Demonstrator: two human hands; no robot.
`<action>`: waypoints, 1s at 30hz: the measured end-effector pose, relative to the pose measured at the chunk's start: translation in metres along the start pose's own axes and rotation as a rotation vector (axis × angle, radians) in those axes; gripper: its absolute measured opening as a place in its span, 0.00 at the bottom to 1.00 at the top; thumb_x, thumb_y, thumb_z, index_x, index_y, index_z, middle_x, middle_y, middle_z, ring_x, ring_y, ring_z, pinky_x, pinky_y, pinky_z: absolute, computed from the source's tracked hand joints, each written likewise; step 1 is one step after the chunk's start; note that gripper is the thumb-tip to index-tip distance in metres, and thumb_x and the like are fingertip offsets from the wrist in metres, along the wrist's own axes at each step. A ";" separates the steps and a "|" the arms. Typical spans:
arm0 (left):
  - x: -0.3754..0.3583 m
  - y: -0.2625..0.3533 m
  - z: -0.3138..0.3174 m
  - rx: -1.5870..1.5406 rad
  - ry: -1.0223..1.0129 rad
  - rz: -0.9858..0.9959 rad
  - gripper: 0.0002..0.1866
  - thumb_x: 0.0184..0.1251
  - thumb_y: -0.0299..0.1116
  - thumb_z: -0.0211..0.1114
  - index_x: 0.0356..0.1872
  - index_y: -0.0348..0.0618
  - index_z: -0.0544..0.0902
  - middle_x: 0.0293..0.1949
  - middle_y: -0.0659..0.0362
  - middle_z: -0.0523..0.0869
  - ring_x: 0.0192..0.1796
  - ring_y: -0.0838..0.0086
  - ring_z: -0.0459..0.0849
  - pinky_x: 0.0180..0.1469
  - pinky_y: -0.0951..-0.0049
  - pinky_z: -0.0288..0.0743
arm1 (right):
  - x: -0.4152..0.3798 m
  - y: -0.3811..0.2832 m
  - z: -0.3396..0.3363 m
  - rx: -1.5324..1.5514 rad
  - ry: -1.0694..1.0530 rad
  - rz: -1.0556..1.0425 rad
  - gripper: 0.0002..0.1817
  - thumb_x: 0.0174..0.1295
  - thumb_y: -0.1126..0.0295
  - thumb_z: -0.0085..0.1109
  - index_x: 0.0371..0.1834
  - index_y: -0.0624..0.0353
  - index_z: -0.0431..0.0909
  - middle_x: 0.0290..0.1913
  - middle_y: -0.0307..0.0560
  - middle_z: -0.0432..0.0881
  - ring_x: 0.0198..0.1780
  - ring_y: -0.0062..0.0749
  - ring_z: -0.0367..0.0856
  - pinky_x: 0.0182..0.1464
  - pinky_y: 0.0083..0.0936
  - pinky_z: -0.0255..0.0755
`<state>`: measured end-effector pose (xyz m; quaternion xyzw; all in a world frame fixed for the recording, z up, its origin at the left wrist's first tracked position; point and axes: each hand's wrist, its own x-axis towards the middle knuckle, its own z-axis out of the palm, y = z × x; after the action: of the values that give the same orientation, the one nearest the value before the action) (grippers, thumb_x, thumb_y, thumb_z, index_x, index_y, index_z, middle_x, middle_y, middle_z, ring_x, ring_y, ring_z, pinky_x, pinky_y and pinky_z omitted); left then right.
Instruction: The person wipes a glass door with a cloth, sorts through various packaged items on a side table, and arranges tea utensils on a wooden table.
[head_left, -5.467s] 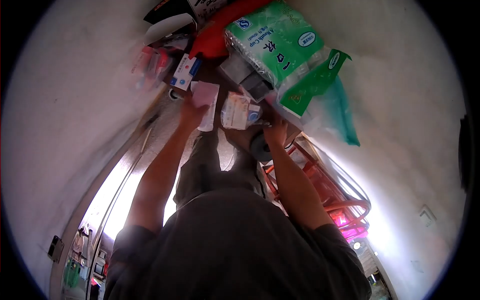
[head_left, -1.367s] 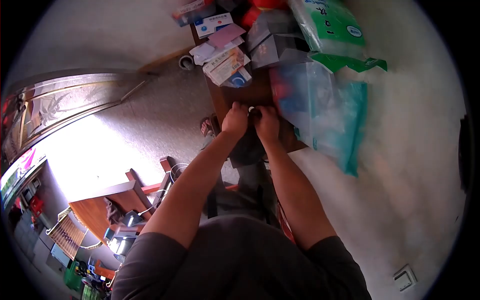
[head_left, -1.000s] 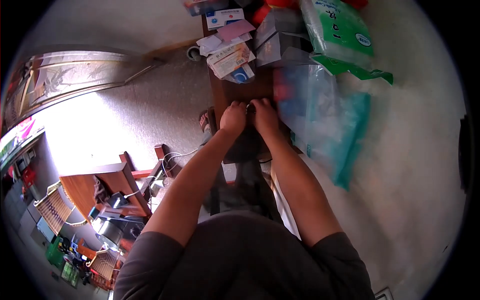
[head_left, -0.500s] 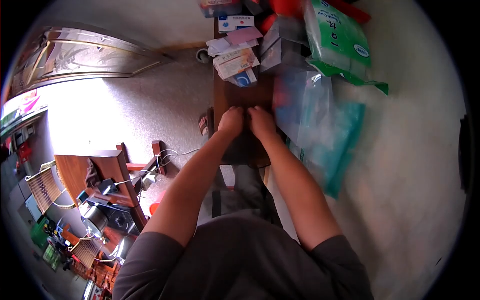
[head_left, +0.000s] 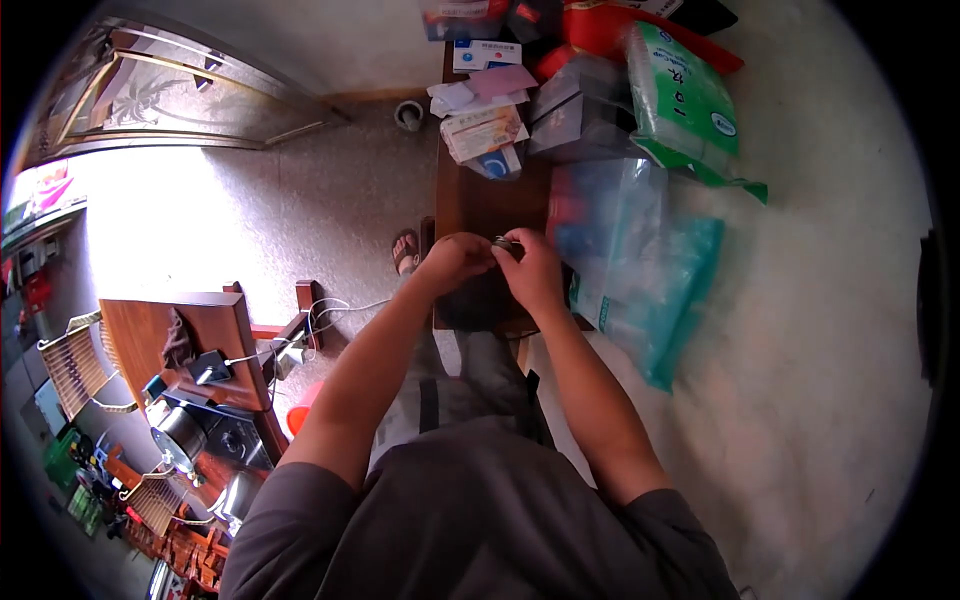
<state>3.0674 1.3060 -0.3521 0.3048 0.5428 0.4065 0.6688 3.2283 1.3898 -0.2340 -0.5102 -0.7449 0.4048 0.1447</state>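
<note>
Over a dark wooden table point(head_left: 480, 200), both hands meet at a small dark object point(head_left: 503, 243) with a metallic-looking edge. My right hand point(head_left: 533, 265) is closed on it between thumb and fingers. My left hand point(head_left: 456, 262) is closed too, its fingertips against the object's left side; whether it also grips the object is hard to see. Something black point(head_left: 472, 304) lies beneath the hands on the table. Papers and small boxes point(head_left: 483, 132) are stacked just beyond the hands.
Clear and teal plastic bags point(head_left: 640, 260) hang at the table's right side. A green package point(head_left: 685, 110) and a grey box point(head_left: 572, 115) sit at the back right. At left stands another wooden table point(head_left: 180, 345) with a cable and pots.
The small object has come into view between my hands. My left hand has shifted slightly down and left, my right hand a little to the right. The whole view has moved slightly.
</note>
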 end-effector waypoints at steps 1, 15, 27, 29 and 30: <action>0.002 -0.007 0.002 -0.318 -0.044 -0.118 0.11 0.75 0.34 0.58 0.47 0.37 0.83 0.45 0.56 0.87 0.53 0.65 0.84 0.57 0.64 0.79 | -0.002 -0.008 0.001 -0.051 -0.009 -0.084 0.12 0.59 0.67 0.68 0.43 0.57 0.80 0.44 0.53 0.84 0.45 0.56 0.83 0.47 0.45 0.77; -0.058 -0.012 -0.064 -1.167 0.049 -0.387 0.11 0.78 0.40 0.56 0.44 0.45 0.82 0.35 0.60 0.83 0.40 0.71 0.81 0.41 0.73 0.77 | -0.025 -0.061 0.069 0.002 -0.108 0.046 0.17 0.64 0.70 0.63 0.56 0.61 0.81 0.55 0.53 0.85 0.52 0.47 0.87 0.55 0.32 0.81; -0.092 0.034 -0.157 -1.175 0.287 -0.462 0.15 0.78 0.41 0.57 0.32 0.43 0.77 0.29 0.58 0.79 0.33 0.69 0.77 0.34 0.74 0.72 | -0.037 -0.032 0.227 -0.138 -0.366 0.601 0.48 0.56 0.53 0.70 0.74 0.73 0.61 0.68 0.70 0.74 0.69 0.54 0.75 0.68 0.38 0.70; -0.095 0.029 -0.168 -1.072 0.201 -0.507 0.19 0.78 0.46 0.58 0.29 0.44 0.79 0.28 0.59 0.80 0.32 0.69 0.79 0.33 0.72 0.74 | -0.036 -0.038 0.230 -0.052 -0.360 0.605 0.48 0.55 0.51 0.70 0.74 0.70 0.62 0.69 0.69 0.72 0.71 0.55 0.72 0.70 0.39 0.67; -0.095 0.024 -0.171 -1.063 0.203 -0.517 0.19 0.78 0.46 0.58 0.29 0.44 0.79 0.28 0.59 0.80 0.32 0.69 0.79 0.34 0.72 0.75 | -0.038 -0.037 0.228 0.037 -0.339 0.567 0.48 0.55 0.50 0.70 0.74 0.68 0.62 0.70 0.68 0.71 0.72 0.55 0.71 0.71 0.41 0.66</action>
<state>2.8880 1.2286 -0.3253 -0.2537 0.3827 0.4737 0.7515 3.0775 1.2471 -0.3428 -0.6200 -0.5793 0.5214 -0.0905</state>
